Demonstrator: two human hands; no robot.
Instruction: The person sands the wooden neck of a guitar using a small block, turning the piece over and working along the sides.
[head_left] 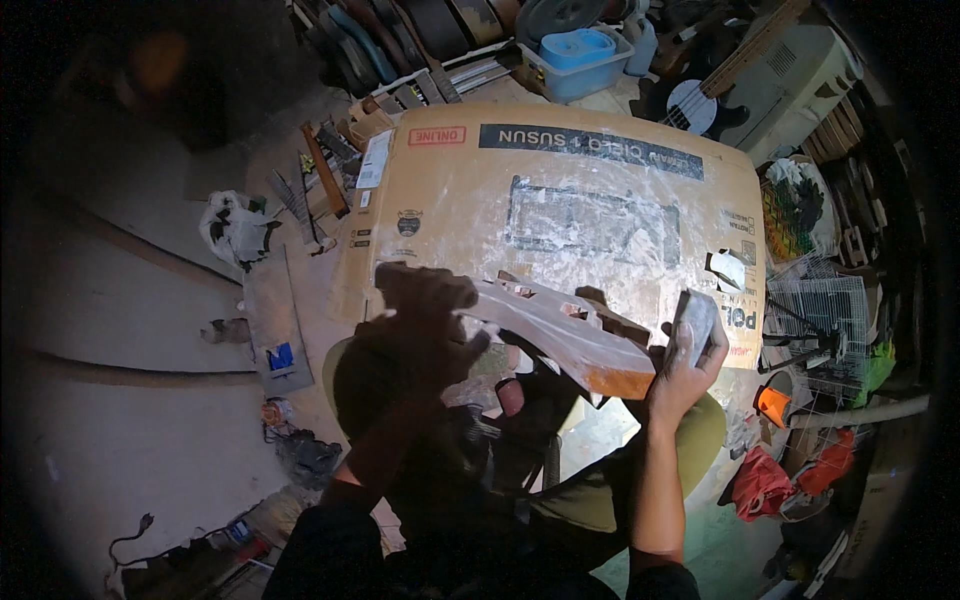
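Left grip (425,335) clenched on dim wooden piece (560,335), right grip (690,365) around grey block (695,322).

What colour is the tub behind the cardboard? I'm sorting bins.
Light blue tub, with a blue container inside; head view shows it.

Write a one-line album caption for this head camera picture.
Left hand steadies a carved wooden piece while the right hand holds a grey sanding block above a dusty cardboard sheet.
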